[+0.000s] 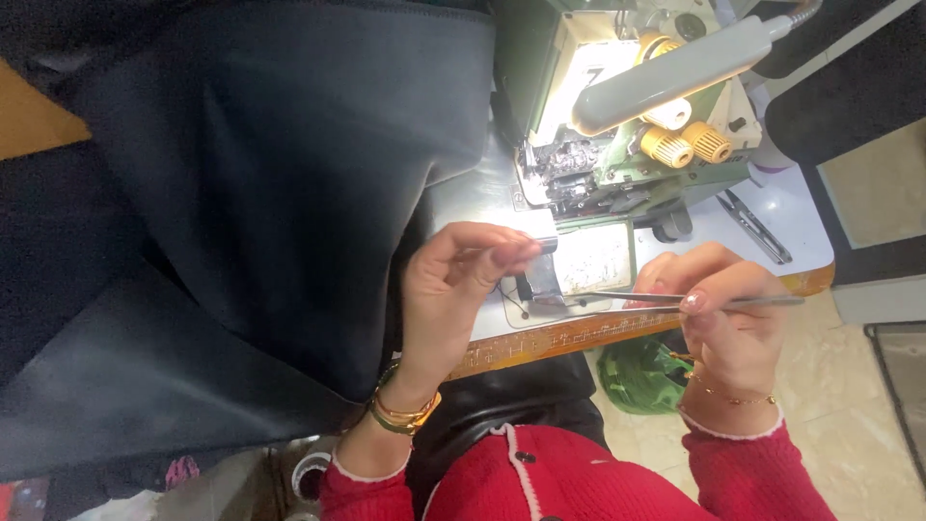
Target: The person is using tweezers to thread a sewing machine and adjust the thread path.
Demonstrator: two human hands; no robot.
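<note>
Two hands at the front of an overlock machine [617, 145], both over its white bed.

- Tweezers [694, 300]: thin, metal, lying nearly level, tips pointing left toward the dark presser area. Right hand [728, 314] pinched shut on them, thumb and forefinger together near the middle of the shaft.
- Left hand [453, 280]: fingertips closed together on something small and dark just beside the machine's front cover; too small to tell whether thread or a metal tab. A thin dark thread [511, 294] loops below the fingers.
- Progress, as a judgement: looks like threading or clearing at the looper area, mid-step. Tweezer tips are near the mechanism but not inside it. No fabric under the foot; sewing not begun here.
- Black fabric [241, 193]: large smooth piece heaped to the left, well apart from the needle area, covering most of the table there.
- Snips [757, 227]: lying on the bed to the right of the machine, untouched.
- Yellow knobs [685, 145] on the machine's face; a grey lamp arm [675, 72] across the top, lighting the plate.
- Labels: a ruler strip [569, 335] with fine marks runs along the wooden table edge. A pale square panel on the front cover, glare-washed, unreadable.
- Green bag [637, 376] below the table edge, on the floor.
</note>
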